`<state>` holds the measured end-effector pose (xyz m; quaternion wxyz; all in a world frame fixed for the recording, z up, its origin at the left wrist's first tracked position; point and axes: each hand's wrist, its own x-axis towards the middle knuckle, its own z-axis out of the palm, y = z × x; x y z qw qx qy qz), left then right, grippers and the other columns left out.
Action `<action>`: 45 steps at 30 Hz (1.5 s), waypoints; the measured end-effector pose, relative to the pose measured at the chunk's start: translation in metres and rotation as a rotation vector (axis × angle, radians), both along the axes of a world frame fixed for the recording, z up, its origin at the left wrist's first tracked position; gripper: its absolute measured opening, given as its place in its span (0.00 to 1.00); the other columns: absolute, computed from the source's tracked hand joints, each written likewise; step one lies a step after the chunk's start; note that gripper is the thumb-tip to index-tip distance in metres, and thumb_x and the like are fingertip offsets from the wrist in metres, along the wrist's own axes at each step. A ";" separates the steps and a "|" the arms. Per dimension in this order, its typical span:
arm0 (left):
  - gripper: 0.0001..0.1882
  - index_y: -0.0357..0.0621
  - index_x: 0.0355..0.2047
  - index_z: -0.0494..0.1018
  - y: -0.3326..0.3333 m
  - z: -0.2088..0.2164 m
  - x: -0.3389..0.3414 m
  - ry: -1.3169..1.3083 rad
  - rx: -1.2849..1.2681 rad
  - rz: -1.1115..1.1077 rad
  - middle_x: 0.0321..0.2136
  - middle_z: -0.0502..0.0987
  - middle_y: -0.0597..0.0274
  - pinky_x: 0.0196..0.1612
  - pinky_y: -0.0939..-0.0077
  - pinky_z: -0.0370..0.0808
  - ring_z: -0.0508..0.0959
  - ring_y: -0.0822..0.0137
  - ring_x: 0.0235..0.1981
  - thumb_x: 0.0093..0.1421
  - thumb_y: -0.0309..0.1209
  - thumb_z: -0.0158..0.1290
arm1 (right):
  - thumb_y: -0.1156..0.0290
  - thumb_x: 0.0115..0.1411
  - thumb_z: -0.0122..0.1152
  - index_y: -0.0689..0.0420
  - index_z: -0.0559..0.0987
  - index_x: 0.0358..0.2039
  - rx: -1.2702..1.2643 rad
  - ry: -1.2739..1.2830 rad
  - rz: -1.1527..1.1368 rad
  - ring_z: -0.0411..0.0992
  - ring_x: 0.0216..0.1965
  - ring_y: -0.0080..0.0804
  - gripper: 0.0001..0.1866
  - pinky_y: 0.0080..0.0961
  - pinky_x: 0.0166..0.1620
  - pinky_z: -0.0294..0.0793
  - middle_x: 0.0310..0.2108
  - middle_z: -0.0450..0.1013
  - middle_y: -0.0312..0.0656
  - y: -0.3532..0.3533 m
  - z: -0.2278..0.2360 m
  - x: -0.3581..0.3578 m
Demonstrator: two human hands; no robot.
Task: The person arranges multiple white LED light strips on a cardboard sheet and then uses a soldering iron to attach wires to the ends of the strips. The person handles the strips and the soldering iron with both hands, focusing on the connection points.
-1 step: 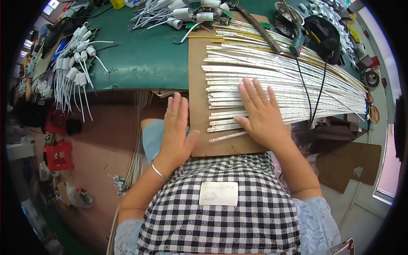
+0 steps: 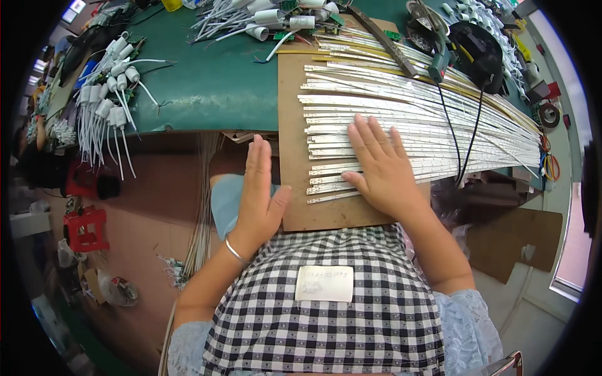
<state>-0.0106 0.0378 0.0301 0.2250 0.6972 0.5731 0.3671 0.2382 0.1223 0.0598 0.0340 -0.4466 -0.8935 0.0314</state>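
Many thin white LED strips (image 2: 332, 100) lie side by side on a brown board (image 2: 291, 131), their left ends roughly lined up and their right ends bunched together. My right hand (image 2: 382, 166) rests flat on the nearer strips, fingers stretched out and thumb apart. One strip (image 2: 332, 198) lies nearest to me, just in front of the others and passing under that hand. My left hand (image 2: 257, 191) is held edgewise along the board's left edge, fingers straight and thumb out, with nothing in it. A bangle circles the left wrist.
A dark metal bar (image 2: 384, 42) lies across the far strips. Beside it are a green-handled tool (image 2: 441, 62) with a black cable and a black mesh object (image 2: 475, 53). White cylindrical parts with wires (image 2: 103, 109) pile up at left, with more (image 2: 266, 25) at the back. A red stool (image 2: 88, 230) stands on the floor.
The nearest strip has shifted away from me, closer to the others. My right hand has moved slightly left. My left hand has barely moved.
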 end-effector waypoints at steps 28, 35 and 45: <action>0.37 0.30 0.64 0.41 0.010 -0.028 0.028 -0.666 -0.508 -0.305 0.61 0.59 0.42 0.64 0.64 0.59 0.61 0.57 0.63 0.71 0.50 0.39 | 0.39 0.58 0.52 0.53 0.61 0.67 -0.048 -0.071 0.033 0.48 0.72 0.38 0.43 0.48 0.71 0.42 0.71 0.52 0.39 -0.001 0.006 0.000; 0.36 0.32 0.65 0.42 0.013 -0.025 0.017 -0.543 -0.522 -0.366 0.59 0.63 0.41 0.62 0.62 0.63 0.65 0.50 0.62 0.72 0.49 0.37 | 0.42 0.59 0.53 0.57 0.58 0.68 -0.103 -0.048 0.062 0.46 0.72 0.44 0.44 0.50 0.70 0.42 0.71 0.50 0.45 0.005 0.014 0.002; 0.37 0.30 0.69 0.45 0.040 -0.008 0.017 -0.028 0.053 -0.076 0.69 0.48 0.37 0.68 0.53 0.48 0.52 0.40 0.67 0.70 0.44 0.41 | 0.41 0.67 0.40 0.56 0.57 0.69 0.015 0.039 0.185 0.46 0.72 0.42 0.39 0.48 0.71 0.43 0.72 0.49 0.44 0.107 -0.017 -0.043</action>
